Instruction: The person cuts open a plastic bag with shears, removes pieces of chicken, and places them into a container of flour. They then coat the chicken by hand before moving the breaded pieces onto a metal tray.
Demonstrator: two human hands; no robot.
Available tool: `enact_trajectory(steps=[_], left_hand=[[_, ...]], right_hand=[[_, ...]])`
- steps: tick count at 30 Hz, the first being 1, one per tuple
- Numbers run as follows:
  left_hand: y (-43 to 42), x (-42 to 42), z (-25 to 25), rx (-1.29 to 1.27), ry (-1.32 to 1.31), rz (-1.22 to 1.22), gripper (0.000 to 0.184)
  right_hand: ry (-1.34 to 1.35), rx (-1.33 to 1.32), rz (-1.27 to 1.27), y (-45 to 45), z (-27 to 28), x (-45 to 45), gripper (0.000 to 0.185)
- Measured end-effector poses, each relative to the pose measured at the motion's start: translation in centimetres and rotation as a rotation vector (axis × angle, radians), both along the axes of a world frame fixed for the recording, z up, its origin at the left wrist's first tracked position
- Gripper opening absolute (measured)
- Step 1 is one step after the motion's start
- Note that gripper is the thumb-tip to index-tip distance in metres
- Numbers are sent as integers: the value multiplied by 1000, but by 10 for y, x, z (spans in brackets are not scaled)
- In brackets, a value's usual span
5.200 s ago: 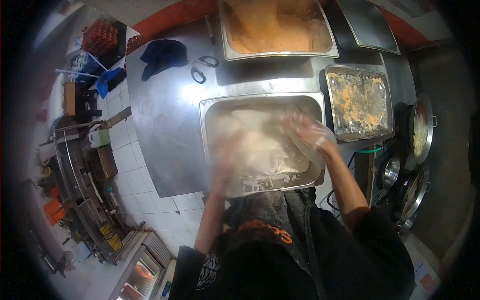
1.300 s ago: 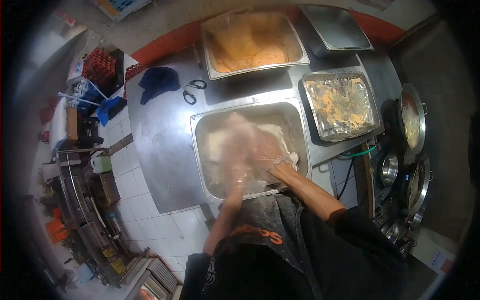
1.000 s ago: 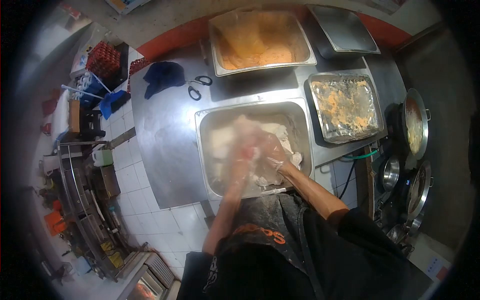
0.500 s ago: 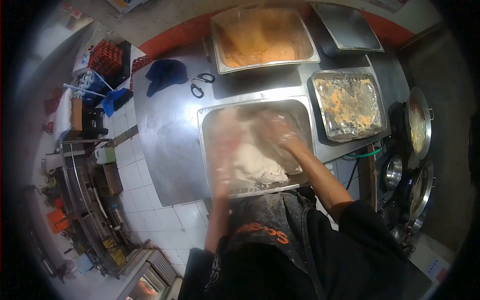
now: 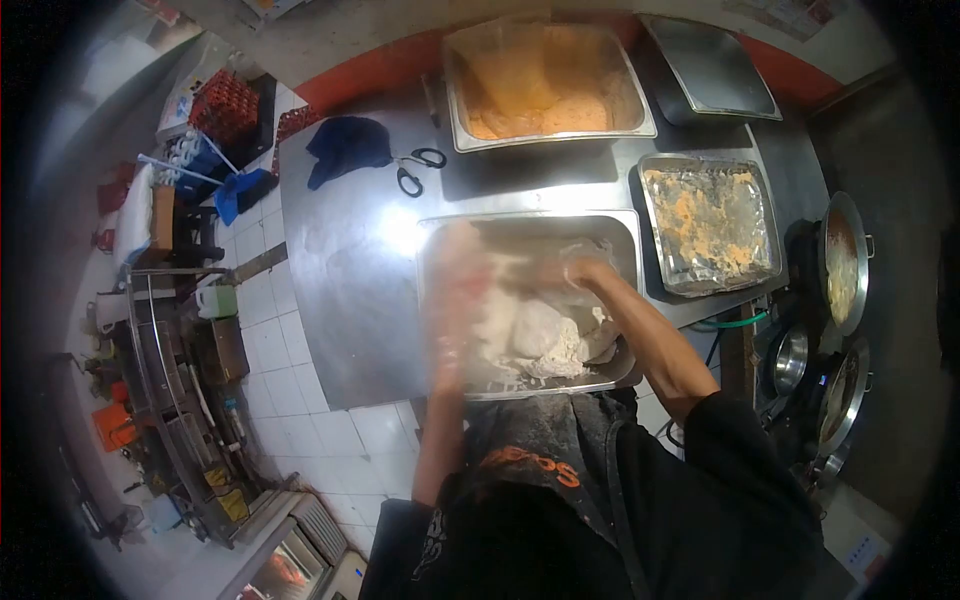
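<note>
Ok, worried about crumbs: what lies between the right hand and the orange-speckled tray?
The head view shows the floury pan's right rim, then a narrow strip of steel tabletop.

Left hand (image 5: 462, 280) blurred beyond reading, fingers merged over left side of near pan (image 5: 540, 213); right hand (image 5: 572, 272) smeared at far right, finger positions obscured. Lump (image 5: 545, 328) left unidentifiable under white coating. Scissors (image 5: 428, 150) seen by handles, blades obscured beside blue cloth (image 5: 350, 150). Orange lettering (image 5: 500, 457) partly hidden by folds. Wall paper (image 5: 795, 14) cropped by far edge, print too small.
</note>
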State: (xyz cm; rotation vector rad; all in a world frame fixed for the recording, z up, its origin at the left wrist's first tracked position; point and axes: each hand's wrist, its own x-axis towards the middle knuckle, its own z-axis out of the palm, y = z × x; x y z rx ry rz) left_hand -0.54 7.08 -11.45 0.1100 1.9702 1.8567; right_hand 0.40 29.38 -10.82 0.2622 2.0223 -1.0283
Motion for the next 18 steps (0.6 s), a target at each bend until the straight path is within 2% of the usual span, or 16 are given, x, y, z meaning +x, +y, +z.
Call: enact_trajectory(steps=[1,2,3,5,6,7,8,9,10,11,12,13,15,16,17,18], left_hand=[[-1,7,2,-4,-5,5,40],[-2,15,7,-60,-155,78,40],[-2,21,12,-117,-306,147,40],[3,25,40,-161,-342,166,48],[7,25,53,-167,-337,161,52],[9,24,64,-172,-330,160,56],[11,23,74,-179,-329,158,60],[12,22,83,-183,-334,157,65],[14,20,94,-180,-346,148,69],[16,17,105,-172,-359,136,74],[18,13,116,-166,-365,123,78],[20,12,120,-163,-370,129,78],[21,12,124,-478,-257,106,80],[20,15,117,-482,-268,113,80],[19,18,102,-615,-241,175,80],[19,20,87,-742,-206,234,80]], right_hand=[[86,88,157,3,-17,-4,42],[151,99,114,-5,6,-13,35],[148,95,111,-21,30,-15,35],[48,261,26,-51,69,-13,31],[44,265,25,-58,33,-15,31],[93,160,177,-67,-33,-18,40],[144,47,327,-75,-76,-19,50],[148,41,331,-76,-88,-15,50],[287,-104,292,-71,-97,-8,53],[427,-241,250,-67,-82,-5,57],[245,-107,82,-62,-68,0,57],[240,-106,89,-57,-35,6,57],[78,-471,-426,-48,26,18,64],[38,-379,-445,-44,49,24,64],[29,-381,-443,-46,47,32,64],[181,-272,-519,-46,44,38,64]])
